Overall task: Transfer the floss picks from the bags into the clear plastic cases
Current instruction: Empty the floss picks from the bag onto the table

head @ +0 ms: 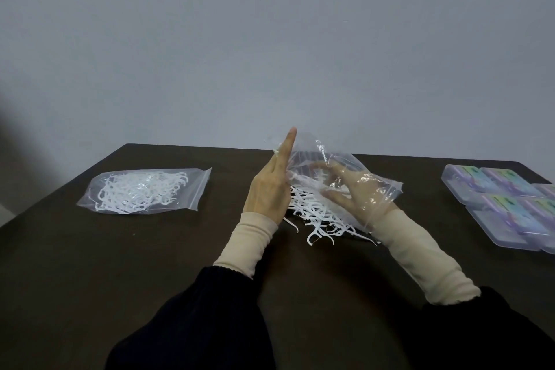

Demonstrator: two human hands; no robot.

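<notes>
My left hand (pixel 270 189) stands on edge at the table's middle with its fingers straight, and it holds up the left edge of a clear zip bag (pixel 339 165); its thumb is hidden. My right hand (pixel 348 189) is inside that bag with its fingers spread, seen through the film. White floss picks (pixel 318 219) lie in a loose heap on the table under the bag's mouth, between my wrists. A second zip bag (pixel 144 189) full of floss picks lies flat at the left. Several clear plastic cases (pixel 510 201) with coloured inserts lie at the right edge.
The dark brown table (pixel 150 264) ends at a grey wall behind. My sleeves are beige under black. Bare tabletop lies in front of the heap and between the two bags.
</notes>
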